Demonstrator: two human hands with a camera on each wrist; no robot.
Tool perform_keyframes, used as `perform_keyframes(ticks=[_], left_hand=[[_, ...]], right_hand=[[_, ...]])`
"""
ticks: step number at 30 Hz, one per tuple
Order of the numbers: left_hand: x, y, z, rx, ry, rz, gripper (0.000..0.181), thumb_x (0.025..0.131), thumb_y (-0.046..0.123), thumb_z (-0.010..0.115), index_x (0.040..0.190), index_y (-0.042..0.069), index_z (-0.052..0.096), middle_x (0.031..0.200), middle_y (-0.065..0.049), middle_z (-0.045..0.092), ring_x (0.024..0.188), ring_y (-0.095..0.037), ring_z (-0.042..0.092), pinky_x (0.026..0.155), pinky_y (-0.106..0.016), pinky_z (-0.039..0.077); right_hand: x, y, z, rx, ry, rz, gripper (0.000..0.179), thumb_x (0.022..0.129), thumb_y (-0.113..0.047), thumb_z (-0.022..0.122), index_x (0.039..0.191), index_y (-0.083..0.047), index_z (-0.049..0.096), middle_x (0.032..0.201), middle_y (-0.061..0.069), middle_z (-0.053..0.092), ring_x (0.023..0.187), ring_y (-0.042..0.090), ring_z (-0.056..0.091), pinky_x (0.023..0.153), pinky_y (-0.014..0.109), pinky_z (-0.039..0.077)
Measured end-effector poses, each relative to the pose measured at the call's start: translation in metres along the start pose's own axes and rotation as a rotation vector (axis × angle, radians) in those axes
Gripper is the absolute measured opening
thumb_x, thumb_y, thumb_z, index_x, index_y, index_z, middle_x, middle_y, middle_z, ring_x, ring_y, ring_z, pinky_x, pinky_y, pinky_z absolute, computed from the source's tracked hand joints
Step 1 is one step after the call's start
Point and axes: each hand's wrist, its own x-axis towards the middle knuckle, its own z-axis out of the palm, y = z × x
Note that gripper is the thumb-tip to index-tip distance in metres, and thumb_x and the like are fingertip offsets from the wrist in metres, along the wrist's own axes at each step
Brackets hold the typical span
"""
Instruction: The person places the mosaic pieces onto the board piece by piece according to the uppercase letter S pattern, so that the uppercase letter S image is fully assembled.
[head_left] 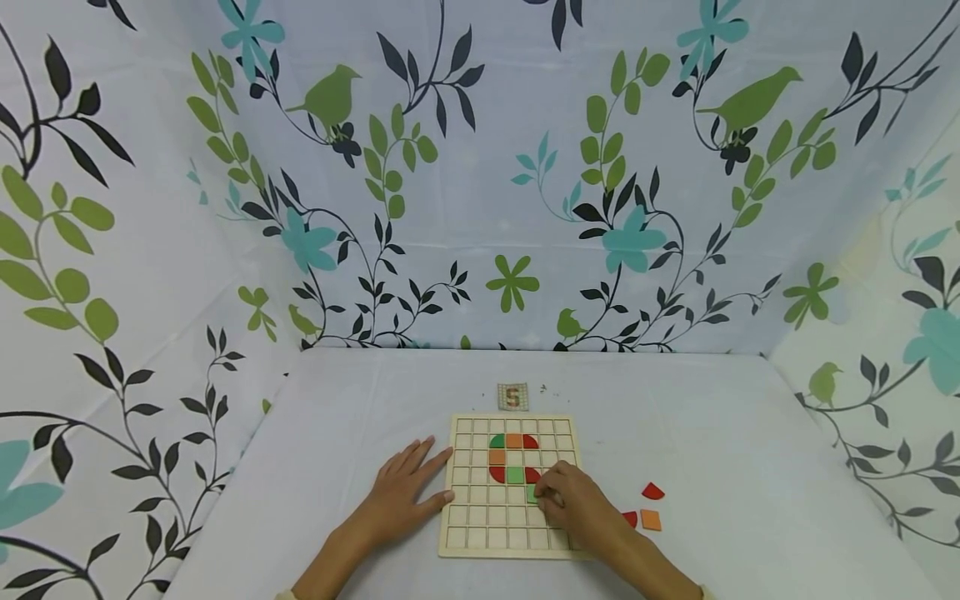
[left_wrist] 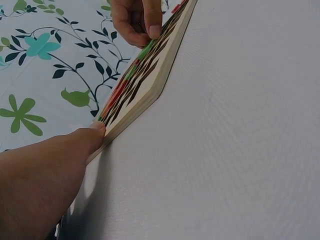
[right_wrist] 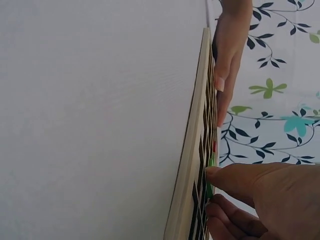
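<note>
A wooden grid board [head_left: 468, 540] lies on the white table. Green, orange and red tiles in its cells form a curved line, among them an orange square [head_left: 497, 457] and a green square [head_left: 515, 475]. With thumb and fingertips, my right hand [head_left: 583, 507] pinches another green square tile [head_left: 532, 493] at a cell just below the red tile [head_left: 532, 474] at the line's lower right end. The fingers partly cover that tile. My left hand [head_left: 400, 493] rests at the board's left edge with fingers spread, thumb and fingertips touching the rim.
Right of the board lie loose tiles: a red quarter-round [head_left: 653, 491], an orange square [head_left: 651, 520] and a red piece [head_left: 631, 519] partly behind my right forearm. Beyond the board sits a small card [head_left: 513, 397] marked with an S-like figure. A patterned cloth [head_left: 480, 208] hangs behind the table.
</note>
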Motion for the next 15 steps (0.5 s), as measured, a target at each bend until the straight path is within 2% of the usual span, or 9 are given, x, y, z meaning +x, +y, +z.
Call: perform_keyframes(ticks=[6, 15], left_hand=[[0.0, 0.0003, 0.0001, -0.004, -0.005, -0.006, 0.071, 0.103, 0.064, 0.054, 0.164, 0.031, 0.04, 0.175, -0.007, 0.027, 0.162, -0.037, 0.02, 0.126, -0.065, 0.019], [0.001, -0.0018, 0.0026, 0.006, 0.008, 0.001, 0.072, 0.103, 0.067, 0.052, 0.164, 0.032, 0.04, 0.175, -0.007, 0.026, 0.162, -0.036, 0.02, 0.126, -0.065, 0.019]], right_hand=[[-0.0007, 0.0035, 0.0015, 0.006, 0.001, -0.019, 0.01, 0.095, -0.007, 0.078, 0.097, -0.016, 0.075, 0.104, -0.009, 0.062, 0.095, 0.007, 0.056, 0.084, 0.028, 0.056], [-0.0014, 0.0052, 0.002, 0.007, 0.02, -0.042, 0.011, 0.094, -0.004, 0.078, 0.101, -0.013, 0.076, 0.106, -0.006, 0.066, 0.098, 0.009, 0.063, 0.086, 0.029, 0.059]])
